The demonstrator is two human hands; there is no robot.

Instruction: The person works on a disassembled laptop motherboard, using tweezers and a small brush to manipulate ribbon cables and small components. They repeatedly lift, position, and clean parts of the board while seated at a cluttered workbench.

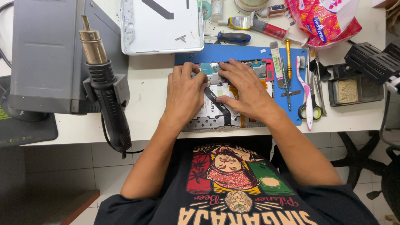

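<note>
Left hand [184,92] lies flat, palm down, fingers spread, pressing on the left half of the opened tablet [227,98]. It grips nothing and only holds the unit down. Right hand [246,89] lies across the right half, with the thumb and forefinger closing on the black strip [217,101] that runs diagonally over the white battery. Looks like a light pinch; I can't tell how firm it is.

The tablet sits face down with its back off, on the blue mat [296,112] at the near edge of the white bench.

Handling, my read:
- The chassis is light and thin and probably flexes if lifted by one corner, so support it along both long edges.
- The boards and orange flex at the top of the tablet look fragile, so keep fingers off them.
- The strip looks thin and pliable and should tear or kink easily. Take it near its end and pull low and slow.
- The battery likely shouldn't be bent or pried.

Around the tablet:
- The white back cover [162,26] is just beyond it.
- The hot-air gun [104,87] is well to its left, in a holder on the grey station [46,54].
- A pink toothbrush [305,89], tweezers [317,79] and a brass-tipped tool [288,58] are on its right, on or beside the mat.
- A blue-handled screwdriver [232,38] is beyond it.
- A black tray with a sponge [354,89] is further right.
</note>
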